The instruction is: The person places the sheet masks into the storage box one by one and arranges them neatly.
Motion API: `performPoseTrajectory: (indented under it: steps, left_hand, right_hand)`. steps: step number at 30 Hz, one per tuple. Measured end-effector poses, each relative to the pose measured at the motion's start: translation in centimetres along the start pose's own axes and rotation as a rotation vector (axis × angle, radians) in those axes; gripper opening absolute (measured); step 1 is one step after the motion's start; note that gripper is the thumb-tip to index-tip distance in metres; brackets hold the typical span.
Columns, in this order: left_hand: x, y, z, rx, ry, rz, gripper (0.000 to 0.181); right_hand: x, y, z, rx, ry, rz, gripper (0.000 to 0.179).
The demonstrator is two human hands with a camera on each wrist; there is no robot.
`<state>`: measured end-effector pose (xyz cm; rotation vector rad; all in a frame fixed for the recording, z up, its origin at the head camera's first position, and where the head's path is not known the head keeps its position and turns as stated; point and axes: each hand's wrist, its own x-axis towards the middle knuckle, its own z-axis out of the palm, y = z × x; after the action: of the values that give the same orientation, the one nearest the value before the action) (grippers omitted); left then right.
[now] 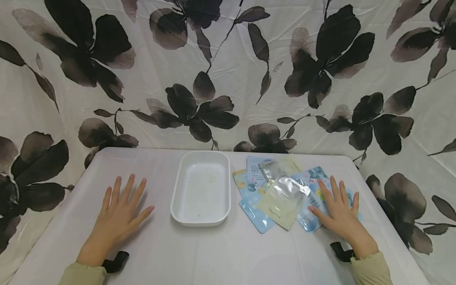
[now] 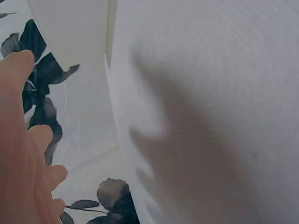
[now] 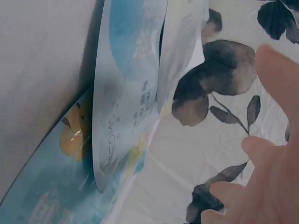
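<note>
My left hand (image 1: 117,215) is spread over the white table, left of a white rectangular tray (image 1: 201,218). In the left wrist view its fingers (image 2: 18,158) are straight and hold nothing, and a shadow falls on the cloth. My right hand (image 1: 340,215) is also spread, its fingers over the right edge of a loose pile of flat sachets that look like sheet-mask packets. A pale yellow-green packet (image 1: 279,204) lies on top; around it are blue packets (image 1: 260,217) and a silver-ended one (image 1: 276,168). Whether the right fingertips touch the pile I cannot tell.
A white cloth covers the table (image 1: 213,257). Behind it hangs a pale curtain (image 1: 256,114) printed with dark flowers. Black wrist mounts (image 1: 116,262) sit at both wrists, beside light green sleeves (image 1: 372,269).
</note>
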<state>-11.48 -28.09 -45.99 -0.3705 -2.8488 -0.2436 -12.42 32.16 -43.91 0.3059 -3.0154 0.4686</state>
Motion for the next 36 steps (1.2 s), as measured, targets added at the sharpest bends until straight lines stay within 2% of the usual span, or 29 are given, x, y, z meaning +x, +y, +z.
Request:
performPoseTrajectory:
  steps: [8,17,24,29,33,36]
  left_hand:
    - [0.0,0.8,0.5,-0.068,-0.013,0.015,0.077]
    - [0.7,2.5,1.4,-0.179,-0.042,0.036,0.077]
    - [1.2,3.7,1.9,-0.271,-0.051,0.055,0.078]
    - [1.5,4.3,2.3,-0.318,-0.051,0.066,0.082]
    - [1.7,4.6,2.6,-0.39,-0.077,0.075,0.083]
    - [2.0,4.7,3.0,-0.446,-0.099,0.082,0.085]
  right_hand:
    - [0.4,-0.3,0.5,0.189,-0.032,-0.004,0.082]
    - [1.4,-1.7,1.7,0.379,-0.078,0.028,0.091]
    - [2.2,-3.2,2.4,0.605,-0.148,0.133,0.094]
    - [3.0,-4.3,2.9,0.622,-0.14,0.176,0.094]
    - [3.9,-5.0,3.3,0.637,-0.138,0.226,0.094]
    - [4.5,-5.7,3.6,0.631,-0.131,0.282,0.101]
